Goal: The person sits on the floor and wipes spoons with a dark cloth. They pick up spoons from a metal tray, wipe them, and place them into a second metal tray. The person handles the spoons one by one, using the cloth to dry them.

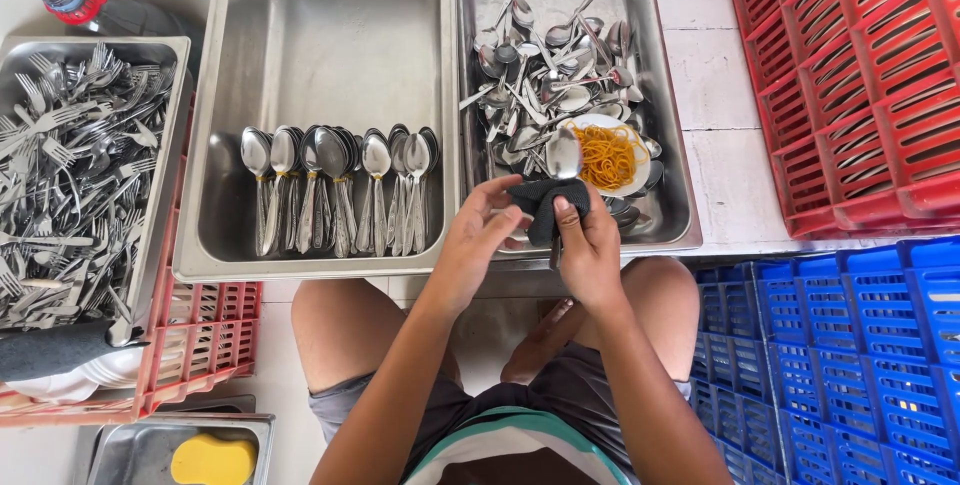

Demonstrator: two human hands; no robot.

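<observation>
We see the right hand (590, 250) pinching a dark cloth (545, 203) around a spoon (563, 153), the left hand (475, 240) closed on the cloth's other side. The shiny bowl stands upright above the right-hand steel tray (672, 145) of loose spoons.

A pale tiled floor (715, 75) carried everything. Just ahead of the hands (530, 245) sat a steel tray (670, 175) heaped with loose spoons, and beside it, to their left, a wider steel tray (330, 25) holding bundled spoons in a row. Further left a third steel tray (150, 245) full of forks rested on a pink crate (200, 335), which stood on the floor. To the right of the hands, well apart, lay a red crate (860, 75), with a blue crate (840, 355) nearer the person. Behind and left of the hands sat a small steel tray (130, 445) with a yellow sponge (212, 460).
</observation>
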